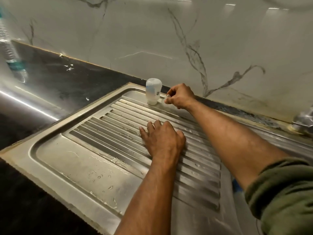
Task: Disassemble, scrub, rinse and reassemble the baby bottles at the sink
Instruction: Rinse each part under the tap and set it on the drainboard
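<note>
While 1 bottle stands inverted, right fingers pinch 1 clear part, left fingers flat.

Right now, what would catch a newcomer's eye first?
A white plastic baby bottle stands upside down at the far edge of the ribbed steel drainboard. Just right of it, the right hand pinches a small clear part. The left hand rests flat mid-drainboard.

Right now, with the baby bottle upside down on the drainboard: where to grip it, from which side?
Grip the baby bottle around its wide mid-body, coming from its left or front. It stands inverted on its narrow neck, so it likely tips easily; a wrap round the body seems safest. The right hand, pinching a small clear part, crowds its right side. The left hand rests on the drainboard.
</note>
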